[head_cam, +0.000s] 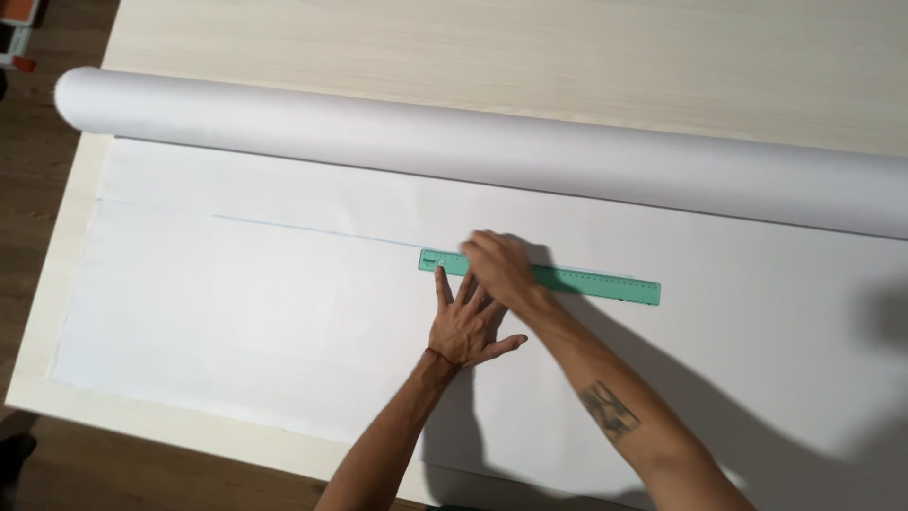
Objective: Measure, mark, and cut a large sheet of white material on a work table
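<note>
A green transparent ruler (pixel 596 282) lies on a wide white paper sheet (pixel 236 312), slanting slightly down to the right. My left hand (pixel 463 326) rests flat on the sheet with fingers spread, and its fingertips touch the ruler's lower edge near the left end. My right hand (pixel 497 265) crosses over the left one, with its fingers curled on top of the ruler. Whatever it may hold is hidden. A thin blue drawn line (pixel 284 227) runs from the left across the sheet up to the ruler's left end.
The sheet unrolls from a thick white paper roll (pixel 473 151) lying across a light wooden table (pixel 473 47). Dark wood floor (pixel 38 189) shows at the left, with an orange and white object (pixel 14 43) at the top left corner.
</note>
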